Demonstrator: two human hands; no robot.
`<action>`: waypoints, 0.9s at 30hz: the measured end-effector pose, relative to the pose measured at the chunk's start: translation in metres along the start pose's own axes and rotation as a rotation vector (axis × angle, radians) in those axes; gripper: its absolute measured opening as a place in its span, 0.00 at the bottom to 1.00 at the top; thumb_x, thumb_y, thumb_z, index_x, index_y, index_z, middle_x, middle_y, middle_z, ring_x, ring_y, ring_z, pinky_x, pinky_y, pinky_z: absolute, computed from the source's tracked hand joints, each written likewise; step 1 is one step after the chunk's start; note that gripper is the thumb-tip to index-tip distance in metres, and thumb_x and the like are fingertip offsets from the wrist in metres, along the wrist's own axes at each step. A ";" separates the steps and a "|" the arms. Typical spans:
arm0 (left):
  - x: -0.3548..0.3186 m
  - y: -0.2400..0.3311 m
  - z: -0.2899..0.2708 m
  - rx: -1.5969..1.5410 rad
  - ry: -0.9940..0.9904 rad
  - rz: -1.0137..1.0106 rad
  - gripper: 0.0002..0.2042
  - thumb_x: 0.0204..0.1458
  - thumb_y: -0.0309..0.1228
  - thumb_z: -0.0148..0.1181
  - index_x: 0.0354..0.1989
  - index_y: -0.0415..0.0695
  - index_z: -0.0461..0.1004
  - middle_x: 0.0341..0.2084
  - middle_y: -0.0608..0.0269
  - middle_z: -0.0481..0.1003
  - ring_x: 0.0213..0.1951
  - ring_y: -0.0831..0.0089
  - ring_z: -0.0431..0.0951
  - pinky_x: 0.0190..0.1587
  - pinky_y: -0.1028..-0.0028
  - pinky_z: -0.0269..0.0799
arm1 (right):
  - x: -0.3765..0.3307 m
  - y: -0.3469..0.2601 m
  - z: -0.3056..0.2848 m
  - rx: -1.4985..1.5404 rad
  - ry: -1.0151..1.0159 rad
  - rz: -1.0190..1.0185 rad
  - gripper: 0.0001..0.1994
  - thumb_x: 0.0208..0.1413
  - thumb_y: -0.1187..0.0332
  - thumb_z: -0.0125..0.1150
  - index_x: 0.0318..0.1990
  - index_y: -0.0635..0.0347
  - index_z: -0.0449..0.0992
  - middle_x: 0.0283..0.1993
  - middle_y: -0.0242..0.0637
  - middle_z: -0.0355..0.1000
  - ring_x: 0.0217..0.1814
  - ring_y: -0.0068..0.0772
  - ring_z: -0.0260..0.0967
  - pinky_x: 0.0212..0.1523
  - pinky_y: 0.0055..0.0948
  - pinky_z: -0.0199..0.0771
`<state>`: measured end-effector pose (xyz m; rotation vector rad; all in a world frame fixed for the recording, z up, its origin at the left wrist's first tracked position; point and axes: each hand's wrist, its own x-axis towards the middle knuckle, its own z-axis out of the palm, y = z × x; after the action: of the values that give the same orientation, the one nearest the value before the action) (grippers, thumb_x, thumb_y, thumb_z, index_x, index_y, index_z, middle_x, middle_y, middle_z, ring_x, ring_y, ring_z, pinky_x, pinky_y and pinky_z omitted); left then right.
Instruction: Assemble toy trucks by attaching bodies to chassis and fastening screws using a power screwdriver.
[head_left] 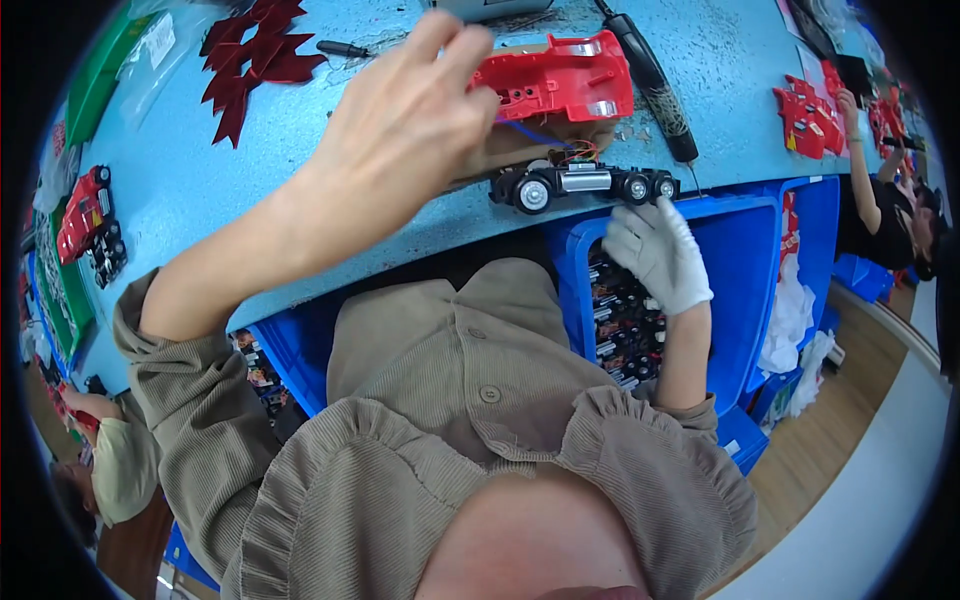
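My bare left hand [410,115] reaches over the table with its fingers curled at the left end of a red plastic toy truck body [545,88]. Its fingertips are hidden. The body lies with its hollow inside showing. Thin coloured wires [580,152] run down from it to a black and silver toy truck chassis [585,182], wheels toward me at the table edge. In a white glove, my right hand [660,255] has its fingers closed at the chassis's rear wheels from below. A brown pad [530,148] lies under the body.
An electric screwdriver [650,90] lies right of the body. Dark red pointed pieces [255,60] and a black-handled tool [342,48] are at the back left. Blue bins [735,270] with chassis stand below the table edge. Other people [885,195] sit at both sides.
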<state>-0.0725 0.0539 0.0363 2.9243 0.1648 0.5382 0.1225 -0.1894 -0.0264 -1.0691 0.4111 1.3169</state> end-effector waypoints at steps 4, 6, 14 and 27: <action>0.011 -0.004 -0.006 0.072 -0.212 -0.198 0.07 0.38 0.24 0.57 0.27 0.36 0.74 0.35 0.54 0.68 0.40 0.60 0.67 0.41 0.68 0.68 | -0.004 -0.053 0.006 -1.052 -0.025 -0.025 0.15 0.54 0.60 0.55 0.40 0.65 0.72 0.34 0.40 0.71 0.34 0.27 0.70 0.36 0.21 0.71; 0.017 -0.004 -0.005 0.031 -0.352 -0.296 0.07 0.37 0.26 0.58 0.25 0.36 0.74 0.39 0.54 0.67 0.43 0.62 0.65 0.44 0.69 0.67 | 0.018 -0.086 -0.005 -0.905 0.031 -0.424 0.16 0.53 0.60 0.57 0.41 0.65 0.72 0.32 0.37 0.71 0.31 0.25 0.69 0.33 0.19 0.70; 0.036 -0.023 0.039 -0.182 -0.157 -0.264 0.06 0.37 0.28 0.58 0.24 0.38 0.74 0.32 0.53 0.71 0.39 0.61 0.70 0.38 0.68 0.71 | 0.134 -0.104 0.024 -1.823 0.235 -0.926 0.23 0.39 0.65 0.68 0.43 0.67 0.71 0.32 0.34 0.72 0.32 0.22 0.67 0.35 0.20 0.68; 0.043 -0.041 0.070 -0.307 -0.366 -0.245 0.08 0.42 0.26 0.56 0.32 0.39 0.76 0.32 0.49 0.76 0.36 0.53 0.77 0.36 0.62 0.73 | 0.026 -0.172 0.165 -0.423 -0.893 -0.727 0.20 0.49 0.56 0.61 0.40 0.66 0.68 0.24 0.31 0.67 0.23 0.23 0.62 0.27 0.25 0.61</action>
<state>-0.0103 0.0902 -0.0203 2.5936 0.3513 -0.0127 0.2357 -0.0218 0.1027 -0.7350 -0.8816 1.0805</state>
